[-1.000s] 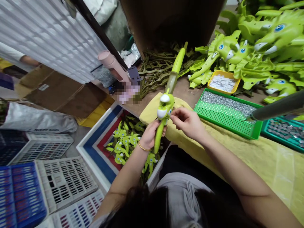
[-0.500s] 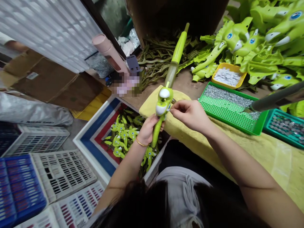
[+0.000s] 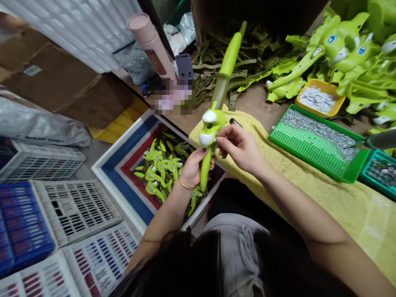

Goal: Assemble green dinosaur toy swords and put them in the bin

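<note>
In the head view, I have the left hand (image 3: 193,168) clamped round the grip of a lime-green toy sword (image 3: 220,90), just below its white-patched animal head. The toy is in front of the person's body, its blade slanting away over the workbench. The right hand (image 3: 243,148) is just beside that head, fingers bent and thumb tip up against its side; from here I can't tell whether they pinch a small part or only touch the toy. Below the left hand I see a striped box (image 3: 119,183) with small green toys inside. A yellow cloth (image 3: 312,198) lies under the right forearm. Further right, a green tray (image 3: 305,142) holds small metal pieces, and a yellow tray (image 3: 335,110) behind it holds white ones. A pink bottle (image 3: 154,49) stands beyond the left hand, near dark olive parts (image 3: 212,62).
</note>
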`<state>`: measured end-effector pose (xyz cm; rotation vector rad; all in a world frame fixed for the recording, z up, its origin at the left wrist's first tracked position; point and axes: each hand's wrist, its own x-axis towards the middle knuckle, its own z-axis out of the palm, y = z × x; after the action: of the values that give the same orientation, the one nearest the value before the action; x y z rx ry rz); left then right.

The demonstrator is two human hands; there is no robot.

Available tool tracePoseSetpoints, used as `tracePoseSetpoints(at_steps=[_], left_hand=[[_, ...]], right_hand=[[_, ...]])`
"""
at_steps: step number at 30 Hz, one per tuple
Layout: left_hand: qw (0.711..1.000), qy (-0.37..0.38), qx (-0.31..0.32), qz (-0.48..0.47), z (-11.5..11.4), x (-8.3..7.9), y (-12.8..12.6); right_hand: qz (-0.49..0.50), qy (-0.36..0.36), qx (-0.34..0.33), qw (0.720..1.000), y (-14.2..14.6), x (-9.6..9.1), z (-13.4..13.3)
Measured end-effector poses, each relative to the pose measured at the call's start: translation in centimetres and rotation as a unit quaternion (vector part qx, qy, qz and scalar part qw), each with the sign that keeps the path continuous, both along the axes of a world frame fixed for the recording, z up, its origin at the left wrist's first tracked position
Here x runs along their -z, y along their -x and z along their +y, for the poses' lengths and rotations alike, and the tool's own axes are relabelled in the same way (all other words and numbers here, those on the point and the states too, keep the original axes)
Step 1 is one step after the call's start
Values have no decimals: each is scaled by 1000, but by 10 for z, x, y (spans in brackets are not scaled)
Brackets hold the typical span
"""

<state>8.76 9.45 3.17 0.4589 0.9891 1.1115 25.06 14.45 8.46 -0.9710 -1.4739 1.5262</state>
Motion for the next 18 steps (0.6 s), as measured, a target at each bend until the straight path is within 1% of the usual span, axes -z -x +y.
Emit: tracePoseSetpoints(at_steps=[2,3,4,6,7,8,9,10,12,14,16,18], left_hand=[[1000,2,-11,8,-7,1,14],[1000,2,-19,19,-11,1,21],[999,3,-25,32,-15,2,28],[998,8,-36,55,-22,2,39],[997,10,-39,63,-26,2,43],[997,12,-41,70,-29,2,46],[996,13,-42,76,-31,2,48],[996,13,-43,83,-34,2,50],[994,12,-47,100,-39,2,52],[991,11,-52,120,-44,1,55],[988,7,-56,147,-51,0,58],[983,-1,-60,176,-58,-1,60]], right_hand=[[-32,28,-25,999,4,12,11],[-82,26,-29,996,7,20,17],[-155,8,-31,987,10,28,23],[-308,-48,-45,949,19,44,32],[-362,-70,-57,928,25,51,34],[-394,-83,-66,913,31,55,34],[-408,-85,-66,907,37,58,32],[-411,-82,-60,906,41,59,29],[-402,-82,-24,912,41,55,19],[-359,-71,37,930,30,44,8],[-259,-15,94,961,8,31,-5],[-133,72,107,983,-19,19,-19]])
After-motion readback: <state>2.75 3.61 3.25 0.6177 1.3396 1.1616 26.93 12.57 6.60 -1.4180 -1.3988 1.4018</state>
